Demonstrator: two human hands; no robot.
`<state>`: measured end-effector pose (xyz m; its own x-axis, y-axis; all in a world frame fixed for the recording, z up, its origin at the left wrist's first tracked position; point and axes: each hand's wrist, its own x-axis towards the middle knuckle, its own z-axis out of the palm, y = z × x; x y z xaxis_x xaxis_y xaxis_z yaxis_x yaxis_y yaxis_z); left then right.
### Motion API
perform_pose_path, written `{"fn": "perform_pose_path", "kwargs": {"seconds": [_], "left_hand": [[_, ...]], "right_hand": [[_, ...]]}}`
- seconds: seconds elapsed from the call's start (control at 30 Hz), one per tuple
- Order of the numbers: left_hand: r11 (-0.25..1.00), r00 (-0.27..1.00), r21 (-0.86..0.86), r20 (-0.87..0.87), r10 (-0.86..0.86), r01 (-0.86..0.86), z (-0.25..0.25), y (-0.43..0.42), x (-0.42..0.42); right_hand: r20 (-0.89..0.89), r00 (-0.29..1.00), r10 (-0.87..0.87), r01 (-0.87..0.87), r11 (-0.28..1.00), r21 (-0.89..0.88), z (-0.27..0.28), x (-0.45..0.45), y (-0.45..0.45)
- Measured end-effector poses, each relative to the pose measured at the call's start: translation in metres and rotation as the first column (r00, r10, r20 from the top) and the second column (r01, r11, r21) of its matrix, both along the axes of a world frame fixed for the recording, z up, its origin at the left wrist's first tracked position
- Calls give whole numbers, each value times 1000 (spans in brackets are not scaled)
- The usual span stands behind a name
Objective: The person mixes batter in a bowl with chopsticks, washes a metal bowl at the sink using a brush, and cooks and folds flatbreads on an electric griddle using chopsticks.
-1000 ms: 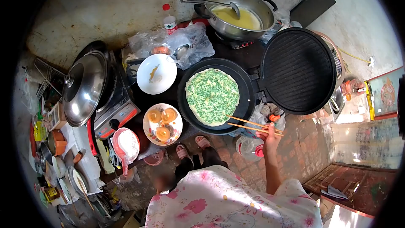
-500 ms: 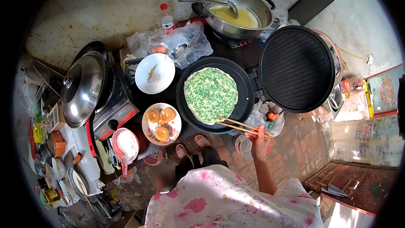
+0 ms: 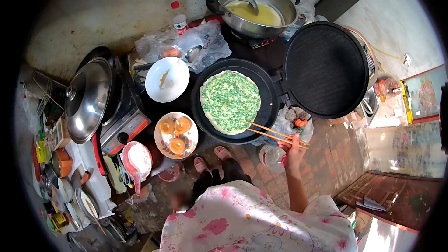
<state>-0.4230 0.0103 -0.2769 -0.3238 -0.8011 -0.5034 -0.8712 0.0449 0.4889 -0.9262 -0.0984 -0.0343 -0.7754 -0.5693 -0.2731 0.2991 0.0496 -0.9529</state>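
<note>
My right hand (image 3: 292,153) is closed around a pair of wooden chopsticks (image 3: 275,134). Their tips reach the lower right edge of a round, thin flatbread (image 3: 230,102) covered with chopped greens and egg-like bits; whether they touch it I cannot tell. The flatbread lies flat in the black lower plate of an electric griddle (image 3: 268,112). Its ridged lid (image 3: 326,70) stands folded back on the right. A blurred, skin-toned patch beside the flowered apron (image 3: 252,219) seems to be my left hand (image 3: 181,199); its fingers cannot be made out.
Left of the griddle are a white plate (image 3: 167,79) and a plate of round dough pieces (image 3: 175,133). A pot with yellow liquid and a ladle (image 3: 252,7) stands behind. Further left are a lidded wok (image 3: 88,100) and a pink scoop of flour (image 3: 138,158).
My right hand has moved slightly right and the chopstick tips have shifted right along the flatbread's edge. The whole view has shifted a little. The flatbread stays in the griddle.
</note>
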Motion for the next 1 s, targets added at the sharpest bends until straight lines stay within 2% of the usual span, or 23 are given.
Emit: {"fn": "perform_pose_path", "kwargs": {"seconds": [0.03,0.07,0.13,0.17,0.23,0.27,0.33,0.37,0.47,0.57,0.67,0.77,0.87,0.97,1.0], "left_hand": [[992,996,-91,13,-84,84,-1,-2,0],[992,996,-90,12,-88,88,-1,-3,-1],[983,980,77,-99,175,-168,6,-8,-6],[984,981,76,-98,170,-162,23,-17,-18],[850,849,272,-164,502,-450,75,-40,-51],[853,853,271,-162,496,-445,63,-39,-46],[953,919,27,-256,299,-302,34,-36,-34],[955,923,27,-253,291,-294,50,-46,-42],[991,951,-90,-302,69,-100,103,-81,-66],[996,974,70,-215,68,-54,136,-103,-78],[999,969,46,-247,-1,13,154,-115,-90],[992,958,-59,-260,-124,113,160,-122,-97],[990,960,-67,-243,-140,127,170,-124,-107],[997,924,-41,-374,-79,69,170,-122,-109],[995,930,-40,-352,-104,96,170,-120,-109]], "right_hand": [[19,1000,-1,1,1000,-15,-1,4,-1],[39,999,-2,3,1000,-29,-3,7,-3],[65,998,-17,19,999,-39,-7,13,-3],[92,995,-28,33,998,-50,-8,15,-4],[112,992,-51,57,997,-50,-9,16,-3],[110,992,-64,68,997,-36,-9,16,-2],[111,990,-84,87,996,-20,-5,15,1],[77,992,-96,97,995,-9,1,14,1],[-1,990,-138,137,990,-16,7,8,3],[-79,984,-162,158,986,-54,13,5,3],[-107,981,-164,160,986,-48,13,10,5],[-67,985,-158,154,986,-63,11,17,4],[2,984,-176,176,983,-47,10,18,3],[22,988,-154,155,987,-39,9,17,3],[37,986,-162,164,986,-41,8,16,4]]}}
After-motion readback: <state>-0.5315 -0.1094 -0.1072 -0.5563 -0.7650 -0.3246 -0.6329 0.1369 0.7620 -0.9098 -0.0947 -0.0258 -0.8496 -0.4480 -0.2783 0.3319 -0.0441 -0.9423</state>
